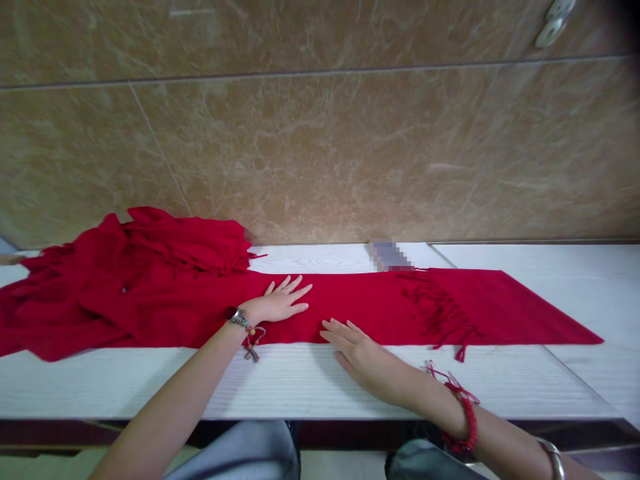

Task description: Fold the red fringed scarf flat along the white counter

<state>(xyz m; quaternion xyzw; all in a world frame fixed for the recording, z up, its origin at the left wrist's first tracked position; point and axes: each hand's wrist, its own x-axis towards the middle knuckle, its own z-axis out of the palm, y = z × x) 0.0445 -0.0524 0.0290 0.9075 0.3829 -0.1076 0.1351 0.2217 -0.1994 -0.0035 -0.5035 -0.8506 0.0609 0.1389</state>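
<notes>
A long red scarf [360,303] lies stretched across a white table [300,383], with a fringe [440,310] folded over it at the right. Its left part is bunched in a heap [135,273]. My left hand [280,303] rests flat on the scarf's middle, fingers spread, holding nothing. My right hand [357,347] lies flat at the scarf's near edge, fingertips on the cloth and palm on the table, fingers stretched out. A beaded bracelet hangs on my left wrist; a red cord bracelet and a metal bangle are on my right arm.
A brown marble-look wall [320,133] rises right behind the table. A small blurred object [390,255] lies at the table's back edge. A seam [565,363] runs across the tabletop at the right. My knees show under the front edge.
</notes>
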